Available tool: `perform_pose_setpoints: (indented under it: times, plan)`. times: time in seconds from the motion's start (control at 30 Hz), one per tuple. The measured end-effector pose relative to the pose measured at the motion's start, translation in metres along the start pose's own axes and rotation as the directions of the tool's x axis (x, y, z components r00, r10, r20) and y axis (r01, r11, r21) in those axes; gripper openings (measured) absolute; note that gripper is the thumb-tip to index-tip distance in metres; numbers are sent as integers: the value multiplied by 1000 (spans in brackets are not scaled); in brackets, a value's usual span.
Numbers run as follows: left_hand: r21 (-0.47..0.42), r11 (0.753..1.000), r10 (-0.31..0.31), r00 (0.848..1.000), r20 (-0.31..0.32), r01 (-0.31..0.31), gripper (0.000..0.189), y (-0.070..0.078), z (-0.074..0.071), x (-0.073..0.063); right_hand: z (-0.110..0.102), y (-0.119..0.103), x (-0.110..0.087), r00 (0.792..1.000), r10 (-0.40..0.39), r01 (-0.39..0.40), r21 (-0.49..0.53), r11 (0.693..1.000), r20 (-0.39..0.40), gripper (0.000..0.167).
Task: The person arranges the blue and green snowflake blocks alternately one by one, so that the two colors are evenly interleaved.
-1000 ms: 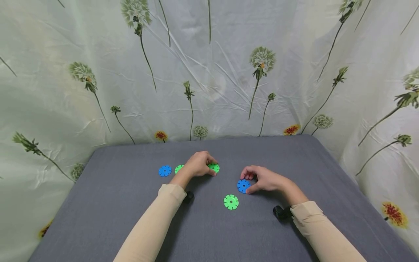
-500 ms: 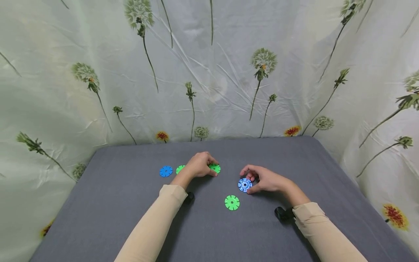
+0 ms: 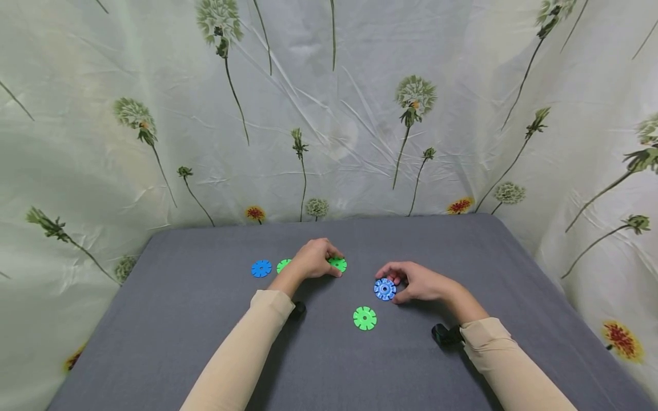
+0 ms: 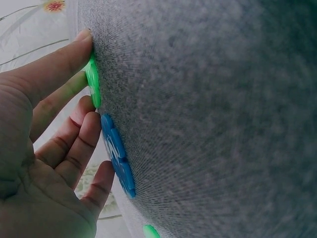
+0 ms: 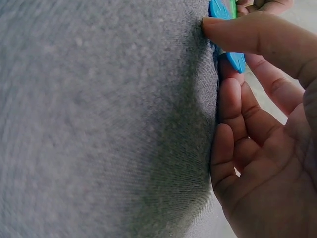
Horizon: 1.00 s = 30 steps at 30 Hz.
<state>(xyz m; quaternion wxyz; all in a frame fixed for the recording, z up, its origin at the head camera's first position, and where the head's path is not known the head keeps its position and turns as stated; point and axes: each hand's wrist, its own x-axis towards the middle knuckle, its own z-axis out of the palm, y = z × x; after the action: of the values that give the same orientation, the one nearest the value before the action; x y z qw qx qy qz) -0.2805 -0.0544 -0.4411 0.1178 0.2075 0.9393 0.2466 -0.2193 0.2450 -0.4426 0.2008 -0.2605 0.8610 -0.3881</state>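
Note:
My left hand (image 3: 312, 258) pinches a green interlocking disc (image 3: 337, 264) between thumb and fingers, low at the grey cloth. In the left wrist view that green disc (image 4: 93, 82) shows past the thumb, and a blue disc (image 4: 118, 156) lies by the other fingertips; the hand hides this one from the head view. My right hand (image 3: 421, 281) has thumb and curled fingers round the rim of another blue disc (image 3: 385, 289), whose notched face catches the light. Just nearer than it, a green disc (image 3: 365, 318) lies flat.
Left of the left wrist lie a blue disc (image 3: 261, 268) and a green disc (image 3: 284, 265), the latter partly covered by the forearm. Grey cloth (image 3: 180, 319) covers the table. Behind it hangs a flower-printed curtain (image 3: 349, 125).
The blue disc by my right hand has turned from matte to shiny, and its thumb has shifted slightly at the rim. My left hand stays at its green disc.

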Motion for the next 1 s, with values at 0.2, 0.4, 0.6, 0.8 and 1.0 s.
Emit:
perform_pose_setpoints:
  times: [0.2,0.4,0.6,0.8,1.0]
  plan:
    - [-10,1000,-2,1000,-1,2,39,-2,0,-1,1,1,3,1000,10,-10,-26,1000,5,53]
    - [-17,1000,12,1000,-6,-12,39,-3,1,0,0,0,6,999,34,-34,-52,998,-13,50]
    - [-16,1000,14,1000,-3,-14,39,-4,2,1,-2,-1,9,996,84,-85,-42,996,-28,48]
    - [-27,1000,16,1000,0,-16,40,-4,2,0,-4,2,19,994,81,-84,-49,995,-75,48]
    - [-30,1000,1,1000,1,-1,40,-3,1,1,-8,2,33,989,87,-92,-43,995,-117,47]
